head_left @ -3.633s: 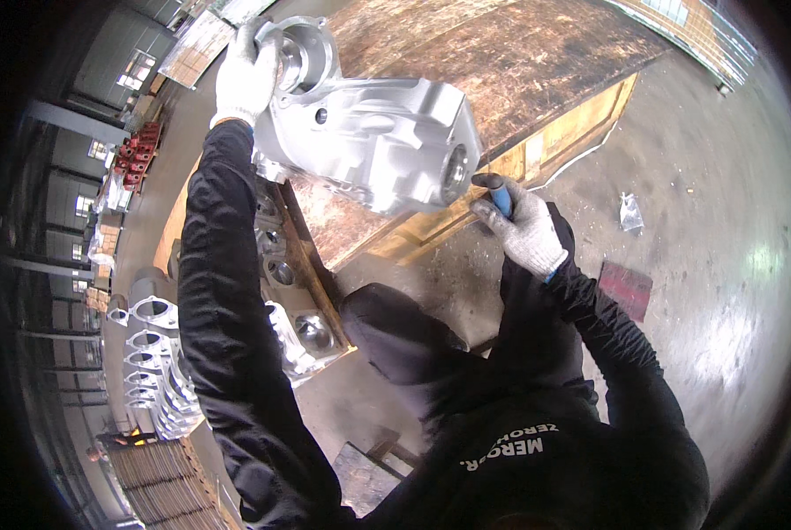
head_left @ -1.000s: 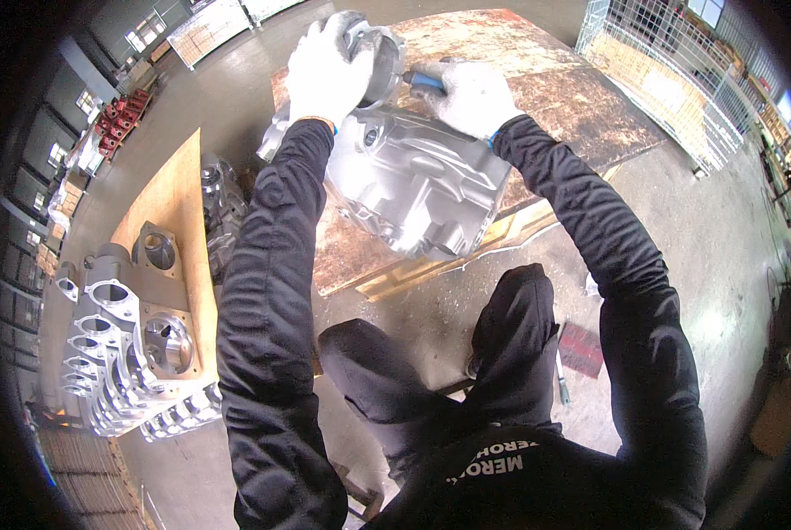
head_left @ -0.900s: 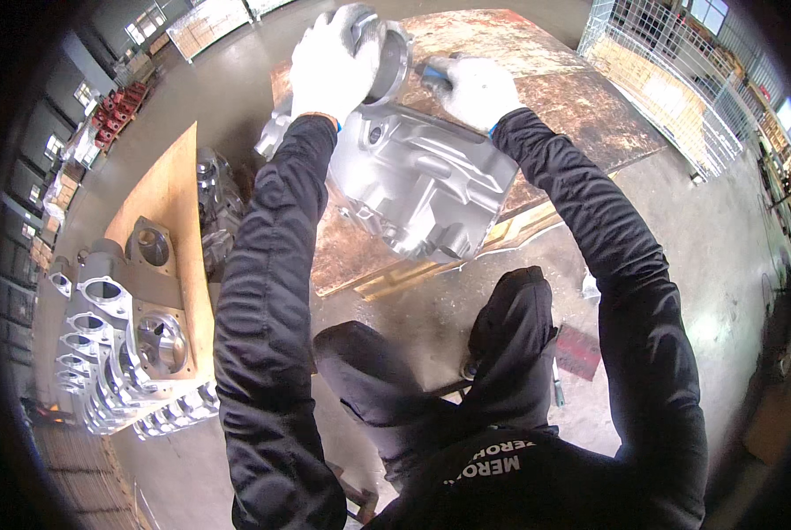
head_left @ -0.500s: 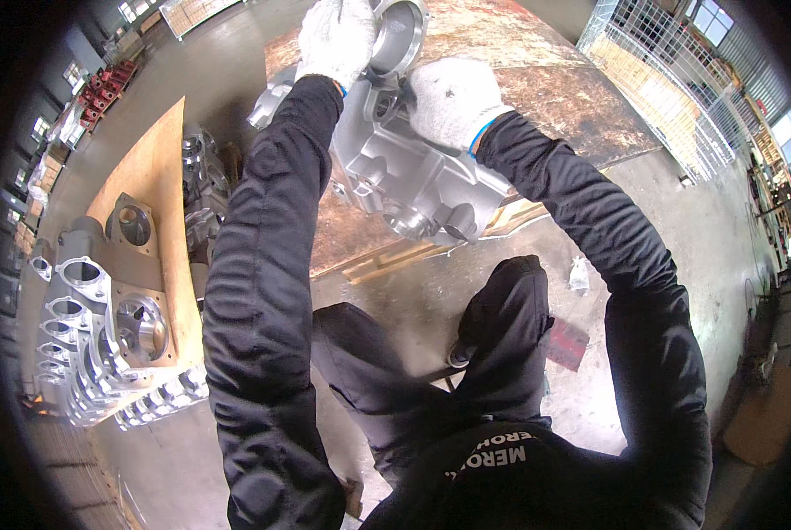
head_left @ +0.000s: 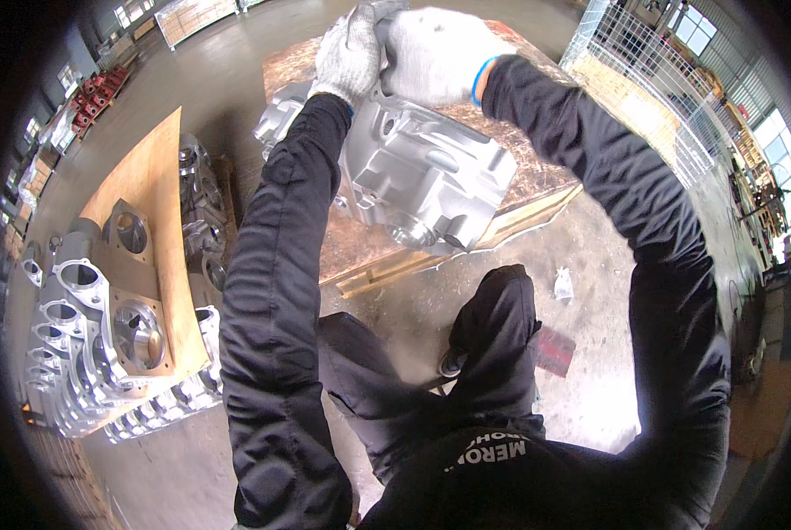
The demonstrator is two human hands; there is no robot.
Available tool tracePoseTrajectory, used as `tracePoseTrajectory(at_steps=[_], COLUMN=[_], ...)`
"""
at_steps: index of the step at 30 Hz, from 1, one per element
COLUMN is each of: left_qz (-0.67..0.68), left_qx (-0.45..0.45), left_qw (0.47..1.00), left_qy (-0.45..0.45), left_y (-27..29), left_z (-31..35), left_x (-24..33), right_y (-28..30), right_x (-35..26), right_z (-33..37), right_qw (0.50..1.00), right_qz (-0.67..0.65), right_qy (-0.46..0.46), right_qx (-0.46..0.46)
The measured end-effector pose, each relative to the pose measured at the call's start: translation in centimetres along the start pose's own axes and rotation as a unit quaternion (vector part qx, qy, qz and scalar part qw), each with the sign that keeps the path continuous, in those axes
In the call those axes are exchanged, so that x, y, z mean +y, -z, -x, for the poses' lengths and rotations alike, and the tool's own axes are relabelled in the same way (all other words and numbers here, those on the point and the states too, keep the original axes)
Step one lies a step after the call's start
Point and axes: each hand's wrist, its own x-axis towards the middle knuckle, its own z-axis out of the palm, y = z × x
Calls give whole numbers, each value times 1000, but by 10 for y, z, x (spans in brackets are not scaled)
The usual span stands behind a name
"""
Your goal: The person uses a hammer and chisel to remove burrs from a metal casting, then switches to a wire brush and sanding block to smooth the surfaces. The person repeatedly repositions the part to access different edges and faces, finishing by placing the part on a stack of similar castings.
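A large silver-grey metal casting [head_left: 431, 172] with ribs, bosses and round ports rests on a worn reddish-brown wooden board [head_left: 537, 172]. My left hand [head_left: 350, 57], in a white knitted glove, has its fingers wrapped over the far upper part of the casting. Right beside it, my gloved right hand [head_left: 435, 57] is closed against the same upper part. Its fingertips are turned away, and anything inside them is hidden. The large ring-shaped opening at the casting's far end is mostly covered by the gloves.
Left of me, several similar castings [head_left: 82, 276] stand stacked, with a bent wooden sheet [head_left: 168, 265] beside them. A wire mesh cage [head_left: 643, 75] stands at the far right. On the concrete floor lie a red flat piece [head_left: 554, 351] and a crumpled white scrap [head_left: 563, 285].
My right hand has moved up from the casting's side to its far upper part, next to my left hand. The left hand has shifted slightly right and nearer. The view has tilted a little.
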Motion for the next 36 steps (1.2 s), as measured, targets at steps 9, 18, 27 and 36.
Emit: tracePoseTrajectory(at_steps=[9, 18, 27, 36], left_qz=[-20, 246, 142, 34], left_qx=[-25, -30, -49, 2], left_qw=[998, 967, 989, 994], left_qy=[-50, 65, 0, -103], left_y=[-6, -16, -13, -12], left_z=[19, 23, 13, 12], left_x=[50, 59, 30, 33], right_y=[67, -49, -178, -174], right_x=[67, 151, 129, 127], right_z=[-11, 4, 51, 56], right_qw=[981, 878, 923, 933], right_qz=[-156, -466, -333, -357], right_qy=[-26, -107, -115, -39], right_qx=[-113, -21, 156, -37])
